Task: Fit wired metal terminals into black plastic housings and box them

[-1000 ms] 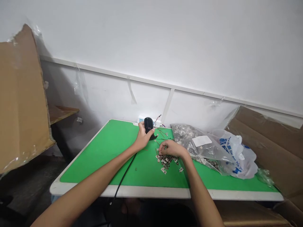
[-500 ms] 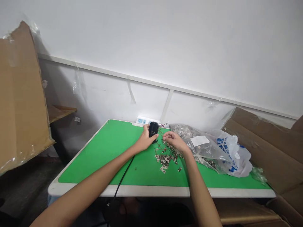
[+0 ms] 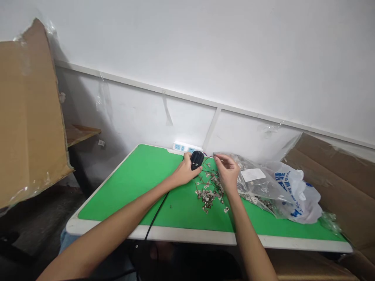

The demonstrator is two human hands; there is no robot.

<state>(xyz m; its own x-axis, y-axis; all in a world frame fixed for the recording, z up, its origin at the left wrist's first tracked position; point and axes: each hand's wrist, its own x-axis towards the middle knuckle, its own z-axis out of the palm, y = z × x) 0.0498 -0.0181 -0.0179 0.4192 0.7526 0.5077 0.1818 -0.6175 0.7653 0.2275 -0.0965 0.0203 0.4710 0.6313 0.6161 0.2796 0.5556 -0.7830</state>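
My left hand (image 3: 185, 171) is wrapped round a rounded black plastic housing (image 3: 197, 159), its kind not clear, held above the table's far part. Thin wires (image 3: 207, 157) run from the housing toward my right hand (image 3: 227, 168). Thumb and fingertips of that hand are pinched at the wire ends, where a tiny dark piece shows, too small to name. Below both hands lies a loose pile of small metal parts (image 3: 207, 198), some with thin wires among them. A black cable (image 3: 156, 214) passes under my left forearm and over the table's front edge.
The green-topped table (image 3: 117, 187) stands against a white wall. A power strip (image 3: 184, 148) lies at its back edge. To the right are a clear bag of metal parts (image 3: 258, 189) and a white plastic bag (image 3: 304, 195). Cardboard (image 3: 32, 117) rises at left, more (image 3: 331, 175) at right.
My right hand has moved up and away from me, and its fingertips are now at the wire ends. The left hand still grips the housing, turned slightly. The view has shifted a little.
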